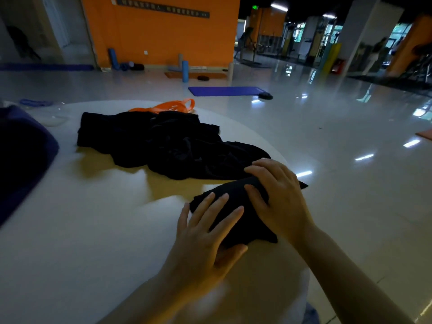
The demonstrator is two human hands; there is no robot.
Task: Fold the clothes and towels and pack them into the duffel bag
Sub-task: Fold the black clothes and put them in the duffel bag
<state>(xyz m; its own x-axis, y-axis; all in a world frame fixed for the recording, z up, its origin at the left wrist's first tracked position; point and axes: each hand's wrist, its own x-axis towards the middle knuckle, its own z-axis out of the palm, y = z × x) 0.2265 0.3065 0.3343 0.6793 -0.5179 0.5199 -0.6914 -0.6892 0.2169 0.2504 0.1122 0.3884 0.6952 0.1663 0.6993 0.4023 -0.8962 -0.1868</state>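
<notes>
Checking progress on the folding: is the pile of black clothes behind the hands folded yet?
No, the black clothes pile lies crumpled on the table, beyond the folded black garment.
</notes>
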